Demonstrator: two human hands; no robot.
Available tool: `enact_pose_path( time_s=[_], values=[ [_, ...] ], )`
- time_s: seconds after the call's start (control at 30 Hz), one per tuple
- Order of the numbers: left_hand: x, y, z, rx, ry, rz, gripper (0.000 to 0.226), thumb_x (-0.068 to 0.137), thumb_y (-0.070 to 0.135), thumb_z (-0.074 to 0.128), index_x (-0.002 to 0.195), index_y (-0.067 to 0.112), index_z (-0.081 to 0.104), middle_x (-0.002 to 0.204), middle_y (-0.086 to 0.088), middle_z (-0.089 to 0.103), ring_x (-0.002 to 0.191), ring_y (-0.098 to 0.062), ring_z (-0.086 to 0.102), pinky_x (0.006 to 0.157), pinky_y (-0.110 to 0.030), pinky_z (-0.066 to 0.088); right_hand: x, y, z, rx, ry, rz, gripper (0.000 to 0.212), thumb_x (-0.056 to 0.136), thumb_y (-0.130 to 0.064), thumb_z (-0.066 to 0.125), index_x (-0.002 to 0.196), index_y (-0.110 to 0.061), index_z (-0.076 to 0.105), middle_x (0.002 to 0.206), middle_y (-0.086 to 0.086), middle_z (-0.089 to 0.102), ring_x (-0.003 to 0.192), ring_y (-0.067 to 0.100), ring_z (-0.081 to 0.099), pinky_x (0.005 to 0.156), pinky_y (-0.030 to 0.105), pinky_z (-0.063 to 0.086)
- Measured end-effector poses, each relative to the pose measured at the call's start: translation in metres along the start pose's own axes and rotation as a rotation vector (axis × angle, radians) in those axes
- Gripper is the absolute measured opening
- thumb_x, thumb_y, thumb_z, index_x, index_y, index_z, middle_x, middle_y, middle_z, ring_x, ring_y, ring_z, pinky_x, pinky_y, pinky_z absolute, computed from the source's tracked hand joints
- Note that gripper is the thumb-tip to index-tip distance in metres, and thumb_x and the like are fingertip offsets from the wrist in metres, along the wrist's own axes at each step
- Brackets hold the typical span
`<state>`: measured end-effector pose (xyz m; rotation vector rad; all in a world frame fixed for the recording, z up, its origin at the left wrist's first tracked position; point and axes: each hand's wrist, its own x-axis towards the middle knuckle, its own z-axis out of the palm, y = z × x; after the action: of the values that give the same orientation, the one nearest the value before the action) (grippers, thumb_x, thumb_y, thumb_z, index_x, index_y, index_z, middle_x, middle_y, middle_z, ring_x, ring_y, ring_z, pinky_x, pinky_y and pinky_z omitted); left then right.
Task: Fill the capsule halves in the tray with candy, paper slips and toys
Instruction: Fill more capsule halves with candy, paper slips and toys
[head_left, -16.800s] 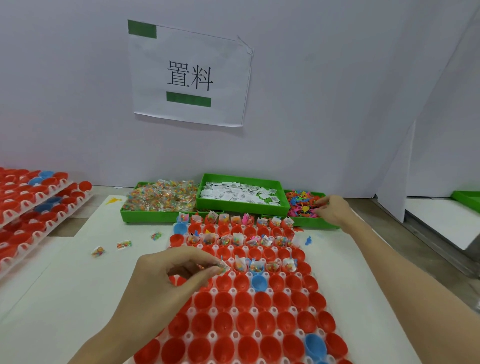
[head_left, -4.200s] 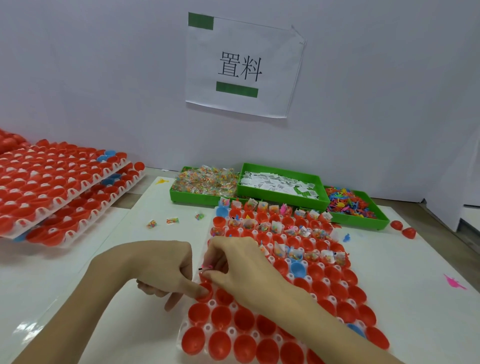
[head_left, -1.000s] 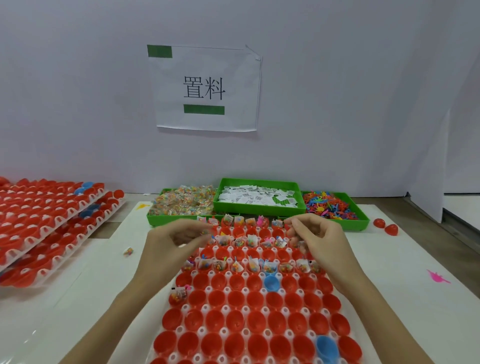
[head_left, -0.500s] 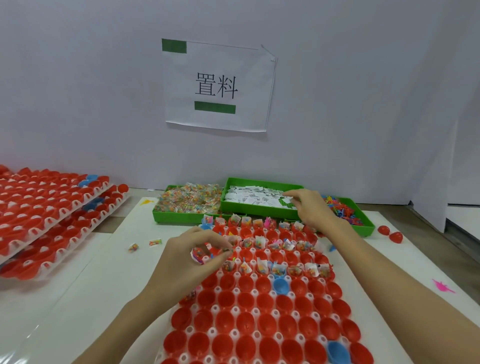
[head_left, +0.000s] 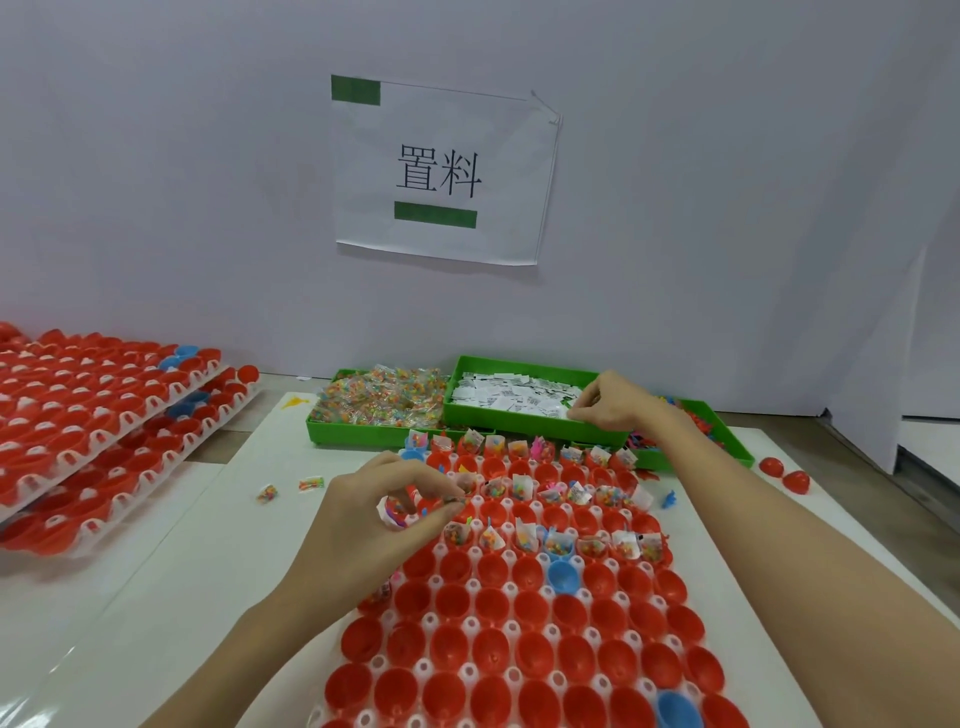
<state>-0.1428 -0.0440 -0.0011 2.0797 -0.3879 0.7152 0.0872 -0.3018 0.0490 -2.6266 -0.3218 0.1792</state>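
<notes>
A white tray (head_left: 470, 670) of red capsule halves, a few blue, lies in front of me. Its far rows hold candy packets, paper slips and toys; the near rows are bare. My left hand (head_left: 379, 525) hovers over the tray's left side and pinches a small bundle of candy packet, slip and toy (head_left: 393, 513). My right hand (head_left: 613, 402) reaches into the green bin of paper slips (head_left: 519, 421), fingertips pinched on the slips at its right end. The candy bin (head_left: 363, 431) stands to its left, the toy bin (head_left: 722, 441) to its right.
Two stacked trays of red capsule halves (head_left: 98, 415) sit at the left. Two loose candy packets (head_left: 291, 488) lie on the white mat left of the tray. Two red halves (head_left: 784, 475) and a blue toy (head_left: 670, 500) lie to the right. A paper sign (head_left: 441, 171) hangs on the wall.
My right hand left the tray and reached back to the slip bin, settling on its right end. My left hand stayed over the tray's left side, still holding its small bundle.
</notes>
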Motion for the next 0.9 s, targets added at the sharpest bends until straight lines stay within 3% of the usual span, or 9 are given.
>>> enact_pose_path(
  time_s=[0.07, 0.13, 0.2, 0.33, 0.43, 0.57, 0.77, 0.9],
  values=[
    [0.000, 0.001, 0.000, 0.000, 0.002, 0.002, 0.019, 0.082, 0.018, 0.084, 0.091, 0.033, 0.078, 0.091, 0.012, 0.074, 0.082, -0.016, 0.066, 0.072, -0.031, 0.055, -0.003, 0.003, 0.001, 0.019, 0.069, 0.001, 0.019, 0.099, -0.014, 0.063, 0.093, -0.001, 0.076, 0.107, 0.010, 0.072, 0.078, 0.020, 0.061, 0.073, 0.035, 0.054],
    [0.000, 0.001, 0.000, -0.002, 0.004, 0.010, 0.019, 0.082, 0.017, 0.084, 0.091, 0.032, 0.078, 0.091, 0.014, 0.074, 0.083, -0.014, 0.066, 0.071, -0.030, 0.055, -0.007, 0.007, 0.001, 0.070, 0.152, 0.001, 0.012, 0.099, -0.010, 0.062, 0.101, -0.004, 0.072, 0.101, 0.012, 0.074, 0.078, 0.020, 0.062, 0.068, 0.030, 0.051],
    [-0.001, 0.002, 0.001, 0.003, 0.006, 0.014, 0.019, 0.081, 0.017, 0.084, 0.091, 0.032, 0.078, 0.091, 0.014, 0.073, 0.081, -0.013, 0.066, 0.071, -0.029, 0.055, -0.012, 0.013, 0.002, 0.132, 0.207, -0.004, 0.019, 0.098, -0.008, 0.063, 0.115, -0.004, 0.070, 0.102, 0.017, 0.073, 0.082, 0.020, 0.062, 0.062, 0.024, 0.047],
    [-0.001, 0.002, 0.001, 0.012, 0.009, 0.018, 0.019, 0.081, 0.017, 0.084, 0.090, 0.033, 0.077, 0.090, 0.015, 0.073, 0.079, -0.013, 0.064, 0.070, -0.028, 0.054, -0.015, 0.021, 0.007, 0.211, 0.272, -0.042, 0.020, 0.095, -0.011, 0.071, 0.113, -0.003, 0.073, 0.108, 0.014, 0.072, 0.094, 0.023, 0.065, 0.078, 0.026, 0.050],
    [-0.001, 0.002, 0.001, 0.023, 0.009, 0.017, 0.017, 0.082, 0.019, 0.084, 0.091, 0.032, 0.078, 0.089, 0.015, 0.072, 0.080, -0.012, 0.065, 0.070, -0.028, 0.055, -0.014, 0.019, 0.009, 0.234, 0.277, -0.057, 0.017, 0.090, -0.025, 0.078, 0.096, -0.010, 0.071, 0.093, 0.006, 0.071, 0.079, 0.014, 0.062, 0.063, 0.023, 0.046],
    [-0.001, 0.001, 0.001, 0.012, 0.010, 0.015, 0.015, 0.082, 0.021, 0.083, 0.092, 0.032, 0.078, 0.089, 0.013, 0.072, 0.081, -0.013, 0.066, 0.070, -0.028, 0.055, -0.014, 0.014, 0.016, 0.148, 0.308, -0.072, 0.029, 0.089, -0.040, 0.077, 0.090, -0.012, 0.068, 0.077, 0.003, 0.066, 0.066, 0.012, 0.056, 0.056, 0.024, 0.039],
    [-0.001, 0.000, 0.000, 0.020, 0.029, -0.010, 0.016, 0.081, 0.022, 0.084, 0.093, 0.032, 0.079, 0.087, 0.014, 0.073, 0.081, -0.009, 0.068, 0.072, -0.024, 0.055, -0.016, 0.020, 0.020, 0.203, 0.373, -0.101, 0.024, 0.096, -0.031, 0.070, 0.099, -0.007, 0.073, 0.080, 0.011, 0.072, 0.064, 0.015, 0.059, 0.057, 0.025, 0.044],
    [-0.001, 0.003, 0.000, 0.011, 0.046, -0.002, 0.015, 0.079, 0.027, 0.083, 0.093, 0.030, 0.081, 0.087, 0.019, 0.075, 0.082, -0.004, 0.070, 0.071, -0.017, 0.054, -0.019, 0.024, 0.018, 0.285, 0.356, -0.105, 0.018, 0.101, -0.021, 0.064, 0.105, -0.008, 0.075, 0.084, 0.007, 0.074, 0.084, 0.027, 0.071, 0.080, 0.042, 0.060]
  ],
)
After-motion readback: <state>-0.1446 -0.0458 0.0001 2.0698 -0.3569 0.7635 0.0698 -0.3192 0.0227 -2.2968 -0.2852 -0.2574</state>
